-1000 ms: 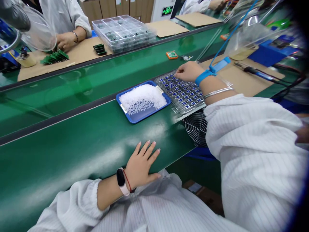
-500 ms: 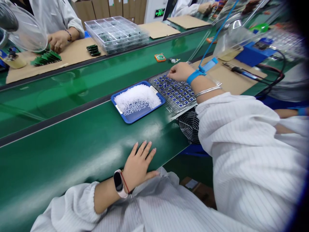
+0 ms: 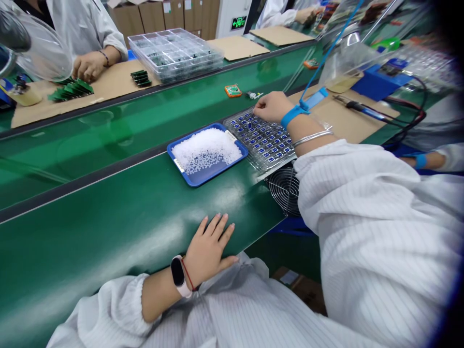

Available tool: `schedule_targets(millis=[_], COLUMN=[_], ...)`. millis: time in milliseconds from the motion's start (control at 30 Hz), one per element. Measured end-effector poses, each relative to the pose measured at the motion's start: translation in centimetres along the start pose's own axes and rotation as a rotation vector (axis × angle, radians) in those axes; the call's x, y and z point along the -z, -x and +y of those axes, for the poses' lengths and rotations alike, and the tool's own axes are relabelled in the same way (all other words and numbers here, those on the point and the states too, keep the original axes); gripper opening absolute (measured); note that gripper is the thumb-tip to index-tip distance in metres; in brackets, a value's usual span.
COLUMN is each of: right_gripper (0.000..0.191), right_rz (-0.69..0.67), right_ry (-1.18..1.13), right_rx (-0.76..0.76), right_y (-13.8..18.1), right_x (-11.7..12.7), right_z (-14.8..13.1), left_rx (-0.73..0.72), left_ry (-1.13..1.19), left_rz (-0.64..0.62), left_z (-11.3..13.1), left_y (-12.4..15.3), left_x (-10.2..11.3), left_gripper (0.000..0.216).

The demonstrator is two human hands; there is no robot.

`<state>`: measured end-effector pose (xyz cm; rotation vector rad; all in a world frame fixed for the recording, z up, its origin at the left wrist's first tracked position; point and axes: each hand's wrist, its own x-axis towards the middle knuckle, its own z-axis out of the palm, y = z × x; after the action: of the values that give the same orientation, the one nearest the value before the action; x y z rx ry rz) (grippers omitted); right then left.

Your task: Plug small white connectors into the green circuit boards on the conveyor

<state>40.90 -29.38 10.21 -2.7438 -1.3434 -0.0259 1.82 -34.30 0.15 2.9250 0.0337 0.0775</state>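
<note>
My left hand lies flat near the front edge of the green bench, fingers spread, nothing in it. Over the far end of a clear plastic tray my right hand is bent down with its fingers pinched together. The tray holds rows of small blue-faced parts. Whatever sits between those fingertips is too small or hidden to name. A blue wrist strap with a cord is around my right wrist. Left of the clear tray stands a blue tray with a heap of small white pieces.
A round fan guard sits at the bench edge below the clear tray. Beyond runs a green belt carrying an orange-edged circuit board. A soldering iron lies at right. Across, a co-worker's hand rests by green boards.
The orange-edged board and the small white part beside it have shifted left along the belt. At the right edge, another person's strapped wrist has come further into view. My hands have barely moved.
</note>
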Motion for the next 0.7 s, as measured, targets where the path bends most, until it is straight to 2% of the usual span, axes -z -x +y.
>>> schedule_targets(millis=[200,700], right_gripper=[0.033,0.031], right_rz=[0.041,-0.06], right_ry=[-0.058,-0.001], right_rx=[-0.024,-0.014], right_y=[0.02,-0.28], right_x=[0.1,0.22], right_z=[-0.06,-0.09], left_rx=[-0.003,-0.004], left_ry=[0.009,0.01], left_rz=[-0.002,-0.004], left_z=[-0.1,-0.21], left_y=[0.02,0.03], left_x=[0.04,0.12], left_gripper=[0.068,0.066])
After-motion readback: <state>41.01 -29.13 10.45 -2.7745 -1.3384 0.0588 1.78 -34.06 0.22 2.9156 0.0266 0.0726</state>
